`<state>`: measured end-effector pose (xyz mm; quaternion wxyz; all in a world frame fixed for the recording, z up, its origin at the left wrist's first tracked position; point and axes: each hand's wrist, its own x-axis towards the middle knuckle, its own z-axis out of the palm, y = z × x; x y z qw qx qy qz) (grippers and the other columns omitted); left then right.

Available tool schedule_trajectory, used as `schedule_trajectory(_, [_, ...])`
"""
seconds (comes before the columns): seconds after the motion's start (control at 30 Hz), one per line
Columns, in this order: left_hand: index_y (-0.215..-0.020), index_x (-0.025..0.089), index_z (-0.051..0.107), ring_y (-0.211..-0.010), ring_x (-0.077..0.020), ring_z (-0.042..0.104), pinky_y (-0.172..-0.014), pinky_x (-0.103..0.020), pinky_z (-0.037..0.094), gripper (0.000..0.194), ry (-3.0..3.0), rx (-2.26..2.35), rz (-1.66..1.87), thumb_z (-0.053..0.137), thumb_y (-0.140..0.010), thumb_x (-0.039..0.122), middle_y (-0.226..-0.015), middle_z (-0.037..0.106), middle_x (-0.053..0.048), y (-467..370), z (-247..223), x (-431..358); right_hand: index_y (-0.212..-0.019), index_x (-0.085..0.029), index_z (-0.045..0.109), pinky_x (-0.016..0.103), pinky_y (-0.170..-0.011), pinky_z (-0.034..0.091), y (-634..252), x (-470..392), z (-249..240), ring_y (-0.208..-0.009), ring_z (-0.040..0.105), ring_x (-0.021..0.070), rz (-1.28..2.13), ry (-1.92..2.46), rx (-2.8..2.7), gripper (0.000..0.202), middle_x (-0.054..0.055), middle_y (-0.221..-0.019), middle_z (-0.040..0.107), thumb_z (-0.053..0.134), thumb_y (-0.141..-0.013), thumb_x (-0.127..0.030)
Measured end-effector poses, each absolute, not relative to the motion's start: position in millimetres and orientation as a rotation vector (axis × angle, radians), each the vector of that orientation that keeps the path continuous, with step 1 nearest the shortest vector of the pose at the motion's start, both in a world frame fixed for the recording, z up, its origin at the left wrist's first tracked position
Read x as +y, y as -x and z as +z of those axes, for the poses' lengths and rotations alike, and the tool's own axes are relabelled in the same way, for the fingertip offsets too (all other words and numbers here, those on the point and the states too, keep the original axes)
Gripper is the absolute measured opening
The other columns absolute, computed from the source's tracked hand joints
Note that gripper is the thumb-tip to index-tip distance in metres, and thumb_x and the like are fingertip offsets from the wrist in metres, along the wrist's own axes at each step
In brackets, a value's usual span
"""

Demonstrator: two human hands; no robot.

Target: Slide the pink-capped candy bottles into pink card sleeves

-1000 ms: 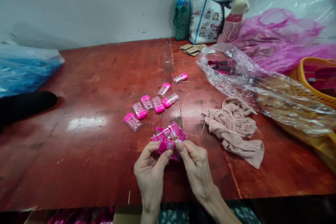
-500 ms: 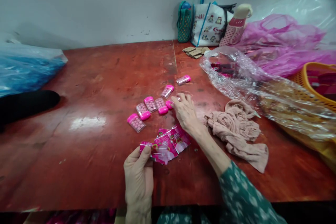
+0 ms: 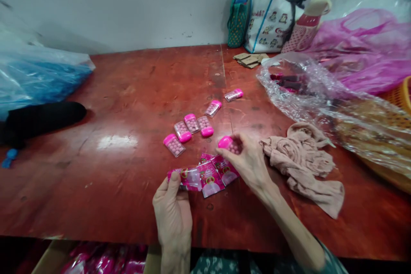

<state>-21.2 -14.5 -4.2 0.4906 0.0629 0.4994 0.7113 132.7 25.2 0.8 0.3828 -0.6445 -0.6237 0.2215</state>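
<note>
Between thumb and fingers, my left hand (image 3: 173, 214) pinches a pink printed sleeve with a clear window (image 3: 191, 179). My right hand (image 3: 252, 160) grips a small clear candy box with a pink cap (image 3: 225, 141); round pink candies show inside it. Below that hand, several flat pink sleeves (image 3: 211, 182) lie overlapping on the table. Farther off, more candy boxes lie in a loose row, among them one at the left end (image 3: 174, 144), one in the middle (image 3: 192, 123) and one at the far right (image 3: 233, 95).
A crumpled beige cloth (image 3: 302, 150) lies right of my right hand. Clear plastic wrap (image 3: 321, 98) and a pink bag (image 3: 369, 51) cover the right side. A white bag (image 3: 269, 23) stands against the wall. At left lie a blue-filled plastic bag (image 3: 48, 79) and a black object (image 3: 48, 117).
My right hand has lifted a candy box from the row's right end and drawn it back toward the sleeves. My left hand's sleeve is now turned flatter. The view has shifted slightly.
</note>
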Motion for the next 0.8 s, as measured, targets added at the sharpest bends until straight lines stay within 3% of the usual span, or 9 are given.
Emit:
schedule_trajectory(0.07, [-0.062,0.015,0.067,-0.055,-0.0075,0.059,-0.057,-0.018,0.049,0.018,-0.183,1.218,1.726,0.081,-0.051,0.02,-0.059,0.066,0.003,18.5,-4.1,-14.6,-0.089,-0.018,0.054,0.023,-0.054,0.045,-123.6,-0.2,9.7,-0.061,0.053,0.0129,0.962,1.472,-1.278,0.03,0.0,-0.073,0.059,0.066,-0.073,-0.041])
schedule_trajectory(0.17, [-0.062,0.014,0.067,-0.054,-0.0076,0.058,-0.056,-0.018,0.048,0.019,-0.233,1.232,1.716,0.081,-0.051,0.022,-0.059,0.066,0.003,13.6,-2.9,-15.8,-0.089,-0.02,0.056,0.022,-0.052,0.046,-110.4,-26.3,16.6,-0.059,0.054,0.0125,1.167,1.372,-1.051,0.037,-0.001,-0.073,0.061,0.075,-0.064,-0.04])
schedule_trajectory(0.43, [-0.063,0.015,0.068,-0.054,-0.0091,0.059,-0.054,-0.019,0.048,0.02,-0.27,1.228,1.676,0.081,-0.051,0.024,-0.059,0.066,0.002,2.3,-0.8,-19.2,-0.09,-0.019,0.06,0.027,-0.064,0.048,-105.9,-35.2,14.8,-0.068,0.057,0.017,0.841,1.511,-1.263,0.04,0.001,-0.078,0.062,0.081,-0.057,-0.027])
schedule_trajectory(0.67, [-0.063,0.016,0.069,-0.057,-0.0078,0.06,-0.058,-0.017,0.05,0.018,-0.31,1.223,1.602,0.081,-0.052,0.024,-0.062,0.069,0.002,3.6,-3.5,-21.9,-0.09,-0.02,0.059,0.023,-0.051,0.049,-110.1,-42.5,18.0,-0.057,0.056,0.0143,1.228,1.414,-0.976,0.041,-0.001,-0.069,0.062,0.079,-0.059,-0.038])
schedule_trajectory(0.8, [-0.066,0.016,0.072,-0.059,-0.011,0.062,-0.062,-0.022,0.052,0.015,-0.427,1.141,1.463,0.08,-0.055,0.023,-0.065,0.071,-0.001,5.6,-2.0,-22.4,-0.093,-0.021,0.06,0.025,-0.055,0.05,-114.7,-42.8,10.6,-0.063,0.058,0.0155,1.022,1.493,-1.059,0.037,0.002,-0.077,0.063,0.076,-0.064,-0.036])
